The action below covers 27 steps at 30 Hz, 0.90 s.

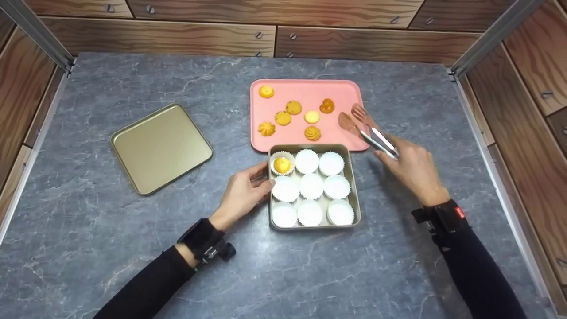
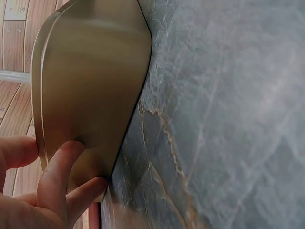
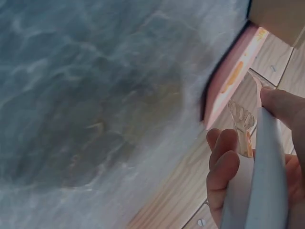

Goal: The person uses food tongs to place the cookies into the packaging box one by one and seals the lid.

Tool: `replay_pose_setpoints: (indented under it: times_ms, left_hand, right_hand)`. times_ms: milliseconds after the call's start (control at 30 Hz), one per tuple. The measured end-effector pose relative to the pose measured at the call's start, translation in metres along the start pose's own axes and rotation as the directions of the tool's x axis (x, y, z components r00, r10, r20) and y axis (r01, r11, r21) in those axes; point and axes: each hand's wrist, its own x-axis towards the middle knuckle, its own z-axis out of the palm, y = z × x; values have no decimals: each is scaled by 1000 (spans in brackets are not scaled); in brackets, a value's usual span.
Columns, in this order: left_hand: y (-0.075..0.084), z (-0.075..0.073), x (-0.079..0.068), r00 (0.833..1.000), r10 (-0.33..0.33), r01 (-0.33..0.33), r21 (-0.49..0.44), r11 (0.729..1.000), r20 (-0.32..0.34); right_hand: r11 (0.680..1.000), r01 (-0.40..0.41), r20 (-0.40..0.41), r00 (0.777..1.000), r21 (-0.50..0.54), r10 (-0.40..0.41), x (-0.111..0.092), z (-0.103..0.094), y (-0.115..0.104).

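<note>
In the head view, a square gold tin [image 1: 315, 227] holds rows of white paper cups [image 1: 311, 186]. A yellow cookie [image 1: 281, 165] sits in the far-left cup. My left hand [image 1: 242, 191] steadies the tin's left side, the thumb at its rim and fingertips against the outer wall [image 2: 95, 71]. My right hand [image 1: 415, 167] grips metal-handled tongs [image 1: 384, 141] with brown tips, one slotted. Those tips stand apart over the right end of a pink tray [image 1: 283, 86], with nothing between them. Several cookies [image 1: 312, 117] of different shapes lie on the tray.
A gold lid [image 1: 162, 148], turned at an angle, lies on the grey marbled table [image 1: 110, 248] at the left. The tin's far edge meets the pink tray's near edge in the head view. Wood-patterned panels [image 1: 177, 40] border the table at the back and sides.
</note>
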Motion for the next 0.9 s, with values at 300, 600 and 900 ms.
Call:
replay_pose_setpoints:
  times_ms: [300,600,900]
  left_hand:
    - [-2,-1,-1,1000,15,-15,-9,1000,1]
    - [-3,-2,0,1000,-14,15,-72,997,10]
    - [-3,-2,0,999,-44,45,-86,995,10]
  right_hand:
    - [999,-16,33,999,-48,18,4,9,2]
    - [998,-33,35,999,-57,35,3,10,1]
    - [997,3,12,1000,-71,-2,1,10,2]
